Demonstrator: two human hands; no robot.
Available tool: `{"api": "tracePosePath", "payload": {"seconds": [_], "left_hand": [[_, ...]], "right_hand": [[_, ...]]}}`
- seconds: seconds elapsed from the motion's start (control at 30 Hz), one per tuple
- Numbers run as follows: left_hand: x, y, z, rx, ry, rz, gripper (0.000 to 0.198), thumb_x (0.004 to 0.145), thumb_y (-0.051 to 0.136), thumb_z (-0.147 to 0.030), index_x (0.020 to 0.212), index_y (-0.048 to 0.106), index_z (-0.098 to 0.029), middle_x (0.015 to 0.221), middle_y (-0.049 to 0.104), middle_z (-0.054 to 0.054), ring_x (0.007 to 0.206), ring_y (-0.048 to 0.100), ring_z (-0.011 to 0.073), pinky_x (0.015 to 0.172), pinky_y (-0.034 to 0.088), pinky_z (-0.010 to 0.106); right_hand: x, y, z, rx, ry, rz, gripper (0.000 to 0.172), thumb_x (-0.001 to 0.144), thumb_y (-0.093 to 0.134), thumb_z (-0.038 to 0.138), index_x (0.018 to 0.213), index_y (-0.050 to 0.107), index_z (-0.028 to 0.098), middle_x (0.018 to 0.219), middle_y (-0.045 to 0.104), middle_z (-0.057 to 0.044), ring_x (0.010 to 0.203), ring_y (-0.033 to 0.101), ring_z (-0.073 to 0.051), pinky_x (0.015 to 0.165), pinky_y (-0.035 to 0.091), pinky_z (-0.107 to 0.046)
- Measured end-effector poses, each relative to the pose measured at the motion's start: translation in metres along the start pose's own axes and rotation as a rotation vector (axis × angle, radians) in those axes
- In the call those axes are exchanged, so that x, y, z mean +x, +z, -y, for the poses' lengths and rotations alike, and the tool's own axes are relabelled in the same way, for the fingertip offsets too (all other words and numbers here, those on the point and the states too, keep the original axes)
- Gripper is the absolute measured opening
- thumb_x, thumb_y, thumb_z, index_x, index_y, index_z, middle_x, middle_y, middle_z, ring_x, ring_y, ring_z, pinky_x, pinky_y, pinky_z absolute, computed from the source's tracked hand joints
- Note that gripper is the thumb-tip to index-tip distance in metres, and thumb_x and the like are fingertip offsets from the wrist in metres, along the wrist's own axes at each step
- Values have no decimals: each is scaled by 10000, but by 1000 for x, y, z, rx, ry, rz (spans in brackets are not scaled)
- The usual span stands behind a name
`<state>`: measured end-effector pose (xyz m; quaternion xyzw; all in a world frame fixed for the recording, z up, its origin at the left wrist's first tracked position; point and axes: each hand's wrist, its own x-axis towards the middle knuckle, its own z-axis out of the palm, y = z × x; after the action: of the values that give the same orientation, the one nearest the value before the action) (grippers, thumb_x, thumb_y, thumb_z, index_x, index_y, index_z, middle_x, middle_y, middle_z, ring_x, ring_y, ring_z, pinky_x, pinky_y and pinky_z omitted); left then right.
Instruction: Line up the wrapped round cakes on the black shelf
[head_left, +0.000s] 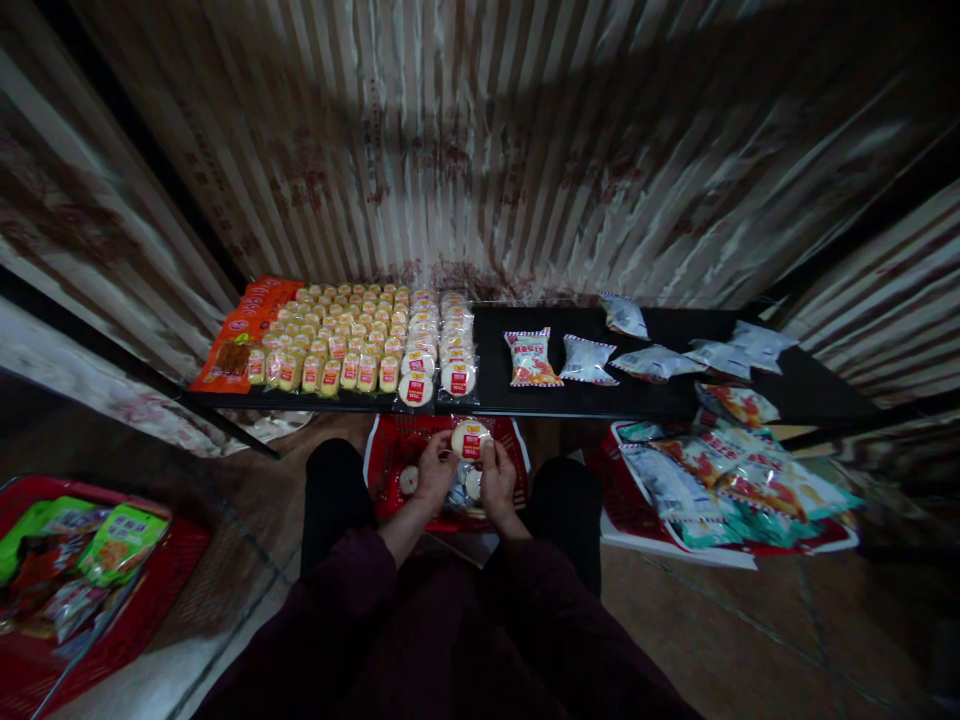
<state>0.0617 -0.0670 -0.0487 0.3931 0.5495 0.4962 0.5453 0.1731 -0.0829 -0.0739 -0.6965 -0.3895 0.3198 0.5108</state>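
Note:
Between my two hands is a round white rice cracker packet (470,441) with a red and yellow label. My left hand (436,470) pinches its left edge, and my right hand (498,474) grips its right edge. Both hands are over a red basket (390,440) with a white rim, where a few more round packets (409,481) lie. Just beyond, on the black shelf (491,345), two rows of the same round packets (458,375) overlap from front to back. Left of them stand rows of small yellow wrapped cakes (348,368).
An orange snack bag (244,335) lies at the shelf's left end. Chip bags (531,358) are scattered along its right half. A red basket of chip bags (735,480) stands at right, another red basket (176,560) with green packets at left. A striped curtain (465,150) hangs behind.

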Motion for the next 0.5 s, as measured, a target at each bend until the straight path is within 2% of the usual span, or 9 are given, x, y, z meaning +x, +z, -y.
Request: {"api": "tracePosePath", "payload": {"seconds": [0.3,0.5], "left_hand": [[14,0,-5,53,127,-4,339,710,543,-55,1016,614,-184,927,667,49,851,613,151,830,476,286],[20,8,-16,21,137,11,297,740,561,-87,1014,617,-186,977,677,61,874,627,164,826,490,285]], "right_hand": [[10,5,15,-9,-50,19,514,837,375,604,961,651,188,828,703,-52,737,599,-197,676,458,-284],[18,6,29,34,-81,10,523,838,380,607,977,632,171,875,690,-71,751,601,-197,689,464,-288]]}}
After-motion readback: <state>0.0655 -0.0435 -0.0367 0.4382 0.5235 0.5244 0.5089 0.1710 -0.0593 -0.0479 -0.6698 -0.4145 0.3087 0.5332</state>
